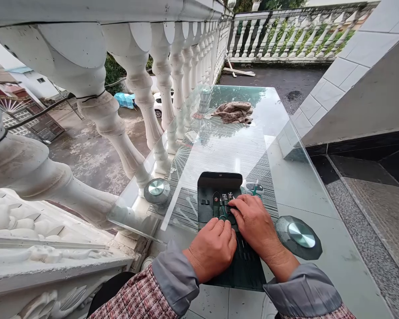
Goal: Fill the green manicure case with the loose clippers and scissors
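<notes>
An open dark manicure case (205, 212) lies on the glass table, its flap folded back at the far end. Small tools sit in its loops, among them a pair of nail clippers (230, 196) and a dark-sheathed tool (216, 201). My right hand (257, 226) reaches in from the right, thumb and forefinger pinched at a nail clipper. My left hand (214, 248) is closed over the middle of the case with fingers curled down; whatever they grip is hidden. Green loops, like scissor handles (222, 217), show just beyond the left fingertips. The near part of the case is partly covered by my hands.
A crumpled brown cloth (234, 112) lies on the far part of the glass table (302, 190). Green-handled scissors (254, 189) are right of the case. Round metal-topped table supports (302, 235) show through the glass. A white balustrade (113, 115) runs along the left; steps (379, 208) are at right.
</notes>
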Tool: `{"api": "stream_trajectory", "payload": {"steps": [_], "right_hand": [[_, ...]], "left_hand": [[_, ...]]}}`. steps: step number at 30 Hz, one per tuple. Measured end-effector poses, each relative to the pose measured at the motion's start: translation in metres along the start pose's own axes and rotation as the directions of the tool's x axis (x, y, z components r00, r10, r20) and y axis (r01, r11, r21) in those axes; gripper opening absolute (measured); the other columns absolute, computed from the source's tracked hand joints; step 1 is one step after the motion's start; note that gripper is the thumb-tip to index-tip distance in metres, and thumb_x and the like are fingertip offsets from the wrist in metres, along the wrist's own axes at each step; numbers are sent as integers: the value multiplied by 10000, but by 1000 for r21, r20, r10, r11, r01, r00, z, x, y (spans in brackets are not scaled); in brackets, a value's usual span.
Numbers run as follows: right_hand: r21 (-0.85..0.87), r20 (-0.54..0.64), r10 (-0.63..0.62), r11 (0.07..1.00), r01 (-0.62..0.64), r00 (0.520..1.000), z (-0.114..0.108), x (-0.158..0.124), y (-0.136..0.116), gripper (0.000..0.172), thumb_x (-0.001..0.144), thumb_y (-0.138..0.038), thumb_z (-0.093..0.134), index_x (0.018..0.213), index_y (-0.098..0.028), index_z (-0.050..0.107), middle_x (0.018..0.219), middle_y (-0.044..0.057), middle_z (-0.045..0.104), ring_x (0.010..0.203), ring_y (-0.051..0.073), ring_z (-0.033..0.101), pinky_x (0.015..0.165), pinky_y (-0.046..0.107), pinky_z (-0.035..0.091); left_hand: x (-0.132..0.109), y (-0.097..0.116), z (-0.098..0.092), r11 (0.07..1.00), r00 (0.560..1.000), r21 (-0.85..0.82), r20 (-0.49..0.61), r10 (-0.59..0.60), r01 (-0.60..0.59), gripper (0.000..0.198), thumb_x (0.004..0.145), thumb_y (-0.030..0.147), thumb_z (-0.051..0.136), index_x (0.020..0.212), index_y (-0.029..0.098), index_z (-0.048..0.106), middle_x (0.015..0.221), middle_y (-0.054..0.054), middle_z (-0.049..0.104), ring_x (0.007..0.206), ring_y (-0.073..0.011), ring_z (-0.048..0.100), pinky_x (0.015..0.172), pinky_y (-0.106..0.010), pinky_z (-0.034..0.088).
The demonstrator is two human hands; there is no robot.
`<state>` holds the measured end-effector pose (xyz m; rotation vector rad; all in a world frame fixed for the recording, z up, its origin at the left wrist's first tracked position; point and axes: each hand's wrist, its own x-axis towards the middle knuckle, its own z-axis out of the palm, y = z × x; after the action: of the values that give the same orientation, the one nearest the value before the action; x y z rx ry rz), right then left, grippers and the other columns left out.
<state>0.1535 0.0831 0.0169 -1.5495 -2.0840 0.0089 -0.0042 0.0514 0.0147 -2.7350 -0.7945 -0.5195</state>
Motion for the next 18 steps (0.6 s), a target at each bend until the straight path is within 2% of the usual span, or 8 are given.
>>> {"api": "stream_trajectory", "payload": {"steps": [3, 5, 10, 15, 18], "right_hand": [[12, 0, 14, 1000, -14, 1000, -4, -1, 3, 128, 829, -140, 490, 864, -174, 608, 860, 60, 580, 848, 197, 461, 749, 325, 394], [17, 19, 12, 1000, -12, 1000, -7, -3, 5, 106, 831, -151, 500, 829, -173, 604, 848, 56, 578, 839, 194, 463, 745, 322, 395], [14, 120, -34, 999, 32, 992, -11, -10, 1, 128, 828, -176, 531, 725, -190, 606, 767, 40, 551, 772, 185, 452, 708, 318, 389], [62, 188, -80, 996, 70, 979, -11, -15, -4, 184, 849, -195, 506, 722, -200, 639, 745, 37, 551, 746, 176, 468, 692, 316, 398], [67, 100, -54, 997, 47, 994, -13, -13, 2, 198, 868, -196, 466, 833, -190, 661, 801, 53, 578, 798, 186, 491, 733, 329, 418]], "left_hand": [[-4, 2, -1, 999, 994, 8, -93, 54, -54, 234, 896, 113, 365, 966, 59, 582, 921, -145, 648, 812, -210, 610, 719, -337, 483], [-6, 2, -2, 999, 994, 13, -91, 54, -53, 231, 896, 113, 361, 961, 62, 577, 862, -127, 650, 764, -194, 614, 679, -318, 486], [-6, 0, -2, 997, 998, 78, -58, 10, -5, 236, 904, 106, 348, 1004, 52, 555, 987, -165, 627, 867, -209, 607, 740, -334, 479], [-2, -2, -5, 997, 995, 64, 95, -45, 39, 213, 900, 87, 352, 958, 55, 554, 846, -110, 607, 728, -184, 579, 638, -312, 464], [-2, -4, -4, 999, 999, 48, 48, -24, 21, 225, 905, 128, 390, 1044, 46, 547, 1038, -150, 601, 935, -230, 576, 819, -361, 450]]}}
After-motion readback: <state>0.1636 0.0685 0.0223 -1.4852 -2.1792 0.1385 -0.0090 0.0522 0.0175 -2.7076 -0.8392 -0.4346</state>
